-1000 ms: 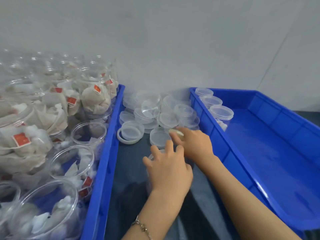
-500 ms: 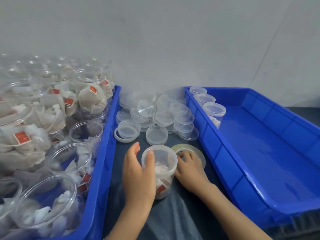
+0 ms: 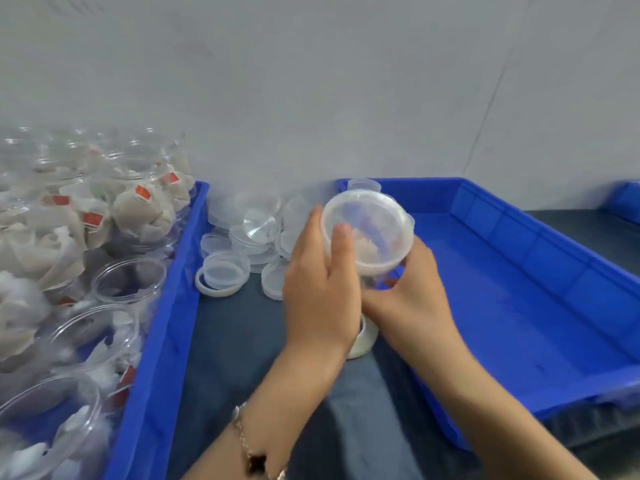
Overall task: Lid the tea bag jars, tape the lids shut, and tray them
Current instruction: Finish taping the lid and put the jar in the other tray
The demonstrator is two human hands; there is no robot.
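I see the jar [image 3: 367,233] held up off the table, between the two blue trays, tipped so its lidded top faces me. It is clear plastic, round, with a translucent lid [image 3: 367,220] seated on the rim; pale tea bags show through as a whitish lump, though motion blur smears the detail. My left hand [image 3: 320,285] grips the jar's left side, thumb laid across the lid's face, fingers curled behind. My right hand [image 3: 412,296] comes in from below and right, fingers curled around the lower part of the jar; I think they pinch near its base, but the jar hides the fingertips. A roll of clear tape [image 3: 363,336] sits under both hands, standing partly on edge on the dark table [image 3: 235,344], mostly covered by the wrists.

Behind the jar, a heap of loose clear lids [image 3: 256,230] lies between the trays, a few nearest ones flat on the table; the left hand covers the heap's right side. The left tray [image 3: 162,306] is packed with open jars of tea bags [image 3: 138,209] with red tags. The right tray [image 3: 519,289] holds a lidded jar [image 3: 363,185] at its far left corner, mostly hidden behind the one I hold. A bracelet [image 3: 249,448] circles the left wrist.
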